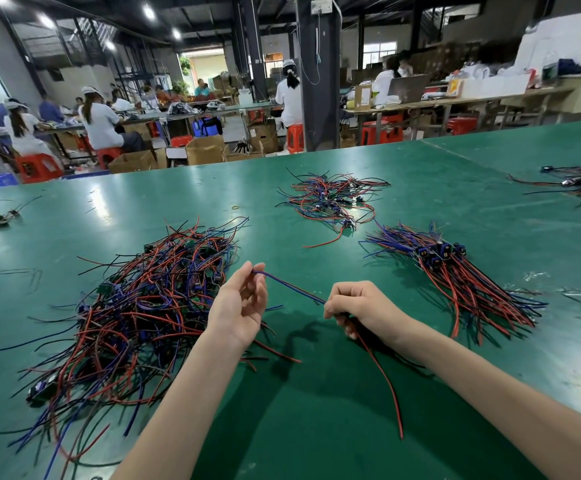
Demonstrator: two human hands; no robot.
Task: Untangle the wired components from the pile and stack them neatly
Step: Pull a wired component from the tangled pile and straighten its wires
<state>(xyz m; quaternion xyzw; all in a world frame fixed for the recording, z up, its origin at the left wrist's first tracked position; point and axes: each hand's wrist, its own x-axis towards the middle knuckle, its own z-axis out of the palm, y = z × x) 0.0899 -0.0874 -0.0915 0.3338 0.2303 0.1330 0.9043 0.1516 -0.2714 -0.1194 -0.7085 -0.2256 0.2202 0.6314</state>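
The left hand (244,299) pinches the end of a blue wire (289,285), the right hand (362,306) grips its other end, where a red wire (386,379) hangs down. Left of the blue wire lies the tangled pile (136,313) on the bench (455,188), right of it the neat stack (455,275)

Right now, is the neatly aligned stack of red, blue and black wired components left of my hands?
No, the aligned stack lies right of the right hand; the tangled pile lies left.
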